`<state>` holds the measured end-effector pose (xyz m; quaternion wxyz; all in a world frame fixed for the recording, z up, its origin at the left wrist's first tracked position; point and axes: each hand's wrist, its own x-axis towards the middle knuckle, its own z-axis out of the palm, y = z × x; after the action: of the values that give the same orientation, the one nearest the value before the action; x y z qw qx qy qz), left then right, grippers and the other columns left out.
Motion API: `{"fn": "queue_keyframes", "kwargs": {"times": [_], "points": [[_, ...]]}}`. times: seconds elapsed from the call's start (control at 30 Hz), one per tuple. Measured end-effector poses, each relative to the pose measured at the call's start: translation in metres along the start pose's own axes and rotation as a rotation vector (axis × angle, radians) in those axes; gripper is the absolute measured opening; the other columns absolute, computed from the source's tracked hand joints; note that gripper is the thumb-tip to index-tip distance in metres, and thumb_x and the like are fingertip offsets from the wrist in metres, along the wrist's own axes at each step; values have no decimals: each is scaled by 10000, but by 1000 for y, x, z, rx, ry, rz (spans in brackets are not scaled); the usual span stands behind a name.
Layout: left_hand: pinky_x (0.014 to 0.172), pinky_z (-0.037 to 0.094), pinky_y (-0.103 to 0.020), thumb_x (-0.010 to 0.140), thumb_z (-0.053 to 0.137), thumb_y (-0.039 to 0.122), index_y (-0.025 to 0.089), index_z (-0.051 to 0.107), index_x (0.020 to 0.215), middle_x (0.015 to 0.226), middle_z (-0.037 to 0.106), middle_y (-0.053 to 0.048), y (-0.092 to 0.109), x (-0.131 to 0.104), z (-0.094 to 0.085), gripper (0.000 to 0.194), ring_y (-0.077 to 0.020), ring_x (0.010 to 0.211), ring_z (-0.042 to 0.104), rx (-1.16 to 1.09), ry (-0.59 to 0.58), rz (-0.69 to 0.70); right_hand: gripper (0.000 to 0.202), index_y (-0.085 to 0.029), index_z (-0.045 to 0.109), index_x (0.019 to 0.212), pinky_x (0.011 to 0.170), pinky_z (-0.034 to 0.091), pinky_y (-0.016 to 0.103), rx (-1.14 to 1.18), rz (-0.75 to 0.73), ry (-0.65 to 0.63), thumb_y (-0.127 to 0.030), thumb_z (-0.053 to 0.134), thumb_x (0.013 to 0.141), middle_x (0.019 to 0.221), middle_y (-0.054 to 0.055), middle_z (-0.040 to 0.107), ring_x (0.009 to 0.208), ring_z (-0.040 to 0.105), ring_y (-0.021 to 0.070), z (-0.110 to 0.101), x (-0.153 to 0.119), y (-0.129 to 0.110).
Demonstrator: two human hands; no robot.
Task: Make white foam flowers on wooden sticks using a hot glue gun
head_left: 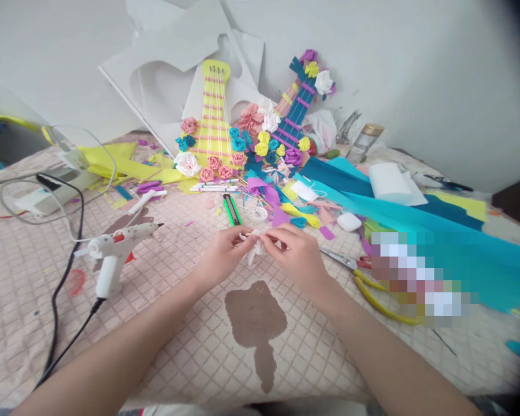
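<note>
Both my hands meet over the middle of the table, pinching a small piece of white crepe paper (pixel 255 249). My left hand (pixel 227 254) grips it from the left with thumb and fingers. From the right, my right hand (pixel 297 251) holds the same piece between thumb and index finger. Folds of the paper hang below the fingertips; part of it is hidden by them. Just beyond my hands lies a green box cutter (pixel 232 210). Close to my right hand are the blades of scissors (pixel 340 257) with yellow handles.
A white hot glue gun (pixel 112 260) with cords rests at left. Against the wall lean a yellow paper guitar (pixel 215 124) and a blue one (pixel 295 115) with paper flowers. Teal paper (pixel 424 231) and a white roll (pixel 389 183) lie right. Paper scraps litter the back.
</note>
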<state>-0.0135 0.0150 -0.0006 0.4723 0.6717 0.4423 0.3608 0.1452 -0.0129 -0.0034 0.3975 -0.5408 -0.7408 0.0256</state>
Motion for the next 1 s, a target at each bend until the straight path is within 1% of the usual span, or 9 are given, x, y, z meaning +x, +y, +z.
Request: {"fn": "queue_keyframes", "kwargs": {"times": [0.17, 0.27, 0.37, 0.43, 0.57, 0.67, 0.77, 0.87, 1.0], "points": [[449, 285, -188, 752, 565, 385, 145, 626, 768, 557, 496, 42, 2, 1, 1, 248, -71, 487, 398, -120, -17, -71, 165, -180, 665, 731, 582, 431, 226, 25, 6, 20, -255, 554, 826, 698, 21, 637, 636, 577, 121, 1, 0, -2], [455, 286, -188, 746, 569, 388, 142, 621, 730, 554, 496, 43, 5, 0, 2, 253, -65, 480, 387, -127, 5, -102, 151, -187, 665, 731, 584, 430, 231, 50, 19, 24, -250, 560, 819, 703, 19, 640, 634, 574, 121, 1, 0, -3], [453, 286, -190, 748, 566, 399, 143, 627, 729, 557, 507, 37, 8, -1, 1, 264, -67, 479, 385, -91, 26, -92, 135, -184, 666, 726, 565, 430, 232, 104, 50, 23, -254, 578, 803, 692, 17, 645, 596, 558, 114, 1, 0, -4], [445, 286, -194, 749, 563, 397, 149, 630, 731, 544, 511, 33, 8, -1, 1, 258, -74, 478, 394, -44, 38, -69, 132, -180, 667, 725, 557, 437, 230, 167, 99, -5, -265, 590, 791, 688, 19, 651, 588, 559, 114, 0, 2, -4], [446, 301, -200, 754, 557, 346, 169, 643, 740, 507, 509, 27, 8, -1, 0, 197, -96, 492, 436, 69, 69, 3, 157, -176, 675, 730, 545, 448, 235, 305, 203, -136, -290, 582, 787, 684, 19, 673, 589, 580, 123, -3, 6, -3], [445, 316, -200, 752, 567, 327, 177, 643, 744, 510, 516, 26, 8, -1, 0, 168, -100, 496, 452, 80, 77, 29, 175, -175, 692, 744, 557, 459, 245, 361, 235, -202, -287, 568, 794, 706, 26, 692, 608, 601, 134, -5, 7, 0], [439, 324, -197, 750, 575, 335, 171, 634, 740, 520, 523, 28, 9, -2, 0, 174, -91, 479, 445, 54, 76, 22, 181, -181, 708, 764, 580, 476, 255, 405, 240, -216, -286, 564, 795, 757, 35, 707, 662, 627, 151, -5, 8, 2], [447, 337, -194, 753, 574, 340, 165, 633, 758, 534, 529, 31, 11, -3, 0, 185, -83, 477, 443, 51, 70, 11, 193, -182, 714, 775, 573, 478, 256, 421, 259, -209, -306, 569, 794, 755, 36, 706, 666, 632, 154, -6, 8, 2], [502, 405, -199, 748, 592, 336, 155, 633, 800, 593, 561, 23, 11, -3, 0, 193, -91, 537, 503, -35, 39, -20, 183, -182, 715, 769, 592, 479, 263, 412, 267, -180, -310, 586, 783, 761, 39, 708, 680, 632, 157, -6, 8, 2]]}}
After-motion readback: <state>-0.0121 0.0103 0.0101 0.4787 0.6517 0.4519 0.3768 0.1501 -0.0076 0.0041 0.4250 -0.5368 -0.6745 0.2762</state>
